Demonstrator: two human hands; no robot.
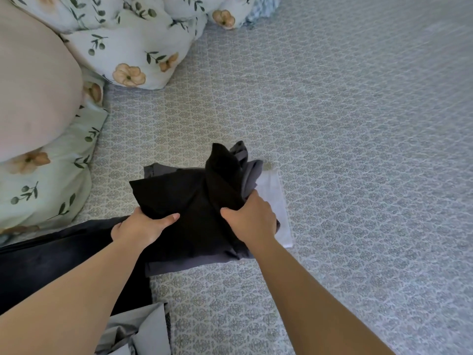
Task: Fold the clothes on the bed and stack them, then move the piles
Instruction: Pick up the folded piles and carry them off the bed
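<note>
A pile of folded clothes sits in the middle of the bed: a black garment (189, 201) on top, a dark grey one (174, 267) under it, and a white folded piece (273, 198) at the bottom right. My left hand (140, 226) grips the pile's left near edge, thumb on the black cloth. My right hand (252, 219) grips the right side, fingers curled round the black and grey layers. The far right part of the black garment is bunched up and stands raised.
The patterned blue-grey bedspread (358, 149) stretches wide to the right and far side. Floral pillows (133, 47) and a beige cushion (33, 93) crowd the far left. A dark garment (51, 267) and grey cloth (143, 329) lie near left.
</note>
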